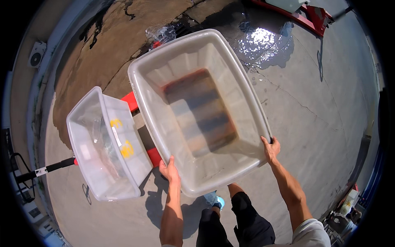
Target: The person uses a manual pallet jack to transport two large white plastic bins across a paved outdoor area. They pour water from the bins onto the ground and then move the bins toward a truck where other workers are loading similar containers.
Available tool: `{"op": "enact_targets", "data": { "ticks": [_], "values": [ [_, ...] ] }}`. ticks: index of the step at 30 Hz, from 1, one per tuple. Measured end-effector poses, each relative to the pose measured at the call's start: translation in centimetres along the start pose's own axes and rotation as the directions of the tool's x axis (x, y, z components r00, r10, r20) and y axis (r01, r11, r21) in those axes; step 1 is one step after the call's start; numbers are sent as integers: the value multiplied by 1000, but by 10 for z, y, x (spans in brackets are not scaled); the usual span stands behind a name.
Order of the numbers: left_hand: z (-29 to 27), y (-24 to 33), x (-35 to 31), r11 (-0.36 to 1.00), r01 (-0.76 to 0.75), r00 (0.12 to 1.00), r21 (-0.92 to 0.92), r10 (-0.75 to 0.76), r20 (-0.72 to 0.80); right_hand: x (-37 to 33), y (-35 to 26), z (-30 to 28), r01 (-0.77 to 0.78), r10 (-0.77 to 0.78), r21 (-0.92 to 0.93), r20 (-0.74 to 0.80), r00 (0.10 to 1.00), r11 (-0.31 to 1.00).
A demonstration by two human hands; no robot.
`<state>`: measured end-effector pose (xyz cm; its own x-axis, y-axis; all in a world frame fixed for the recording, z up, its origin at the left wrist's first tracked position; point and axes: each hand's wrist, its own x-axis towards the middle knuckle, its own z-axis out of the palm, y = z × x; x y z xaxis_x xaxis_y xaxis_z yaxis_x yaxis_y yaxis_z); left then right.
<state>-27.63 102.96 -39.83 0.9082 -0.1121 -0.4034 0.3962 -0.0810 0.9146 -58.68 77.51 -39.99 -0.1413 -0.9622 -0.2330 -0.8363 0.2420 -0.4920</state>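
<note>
A large off-white plastic tub (158, 123) fills the middle of the view, its open mouth facing me. Through its floor show reddish edges and dark and light bands. My left hand (170, 169) is closed on the tub's near left rim, with the thumb on top. At the near right corner, my right hand (270, 149) is closed round the same rim. The fingers under the rim are mostly hidden. To the left of my left hand stands a second, whiter tub (138, 144) with yellow markings and a white label; clear plastic lies inside it.
Red forks (131, 101) pass under the tubs, and a black handle (59, 165) reaches out at the left. A sunlit puddle (267, 47) spreads over the concrete beyond. Crumpled clear plastic (162, 34) lies by a drain. Another red pallet jack (314, 22) stands far right.
</note>
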Motion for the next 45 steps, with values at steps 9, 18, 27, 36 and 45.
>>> {"op": "enact_targets", "data": {
  "ticks": [9,18,27,36,45],
  "values": [
    [-37,9,82,948,12,994,317,-44,96,12,-88,42,331,-323,-103,85,943,938],
    [-317,-53,-53,761,623,781,183,-615,-104,-118,-100,33,749,-764,167,48,643,641],
    [-524,-91,-6,632,610,680,-479,-727,-92,-454,-68,164,-350,142,-8,923,358,937],
    [-522,-25,112,595,472,760,-651,-649,-43,-516,-129,277,-834,136,227,932,336,503],
    [-530,-43,133,512,457,700,-727,-712,-61,-525,-125,280,-796,309,117,880,360,594]
  ]
}}
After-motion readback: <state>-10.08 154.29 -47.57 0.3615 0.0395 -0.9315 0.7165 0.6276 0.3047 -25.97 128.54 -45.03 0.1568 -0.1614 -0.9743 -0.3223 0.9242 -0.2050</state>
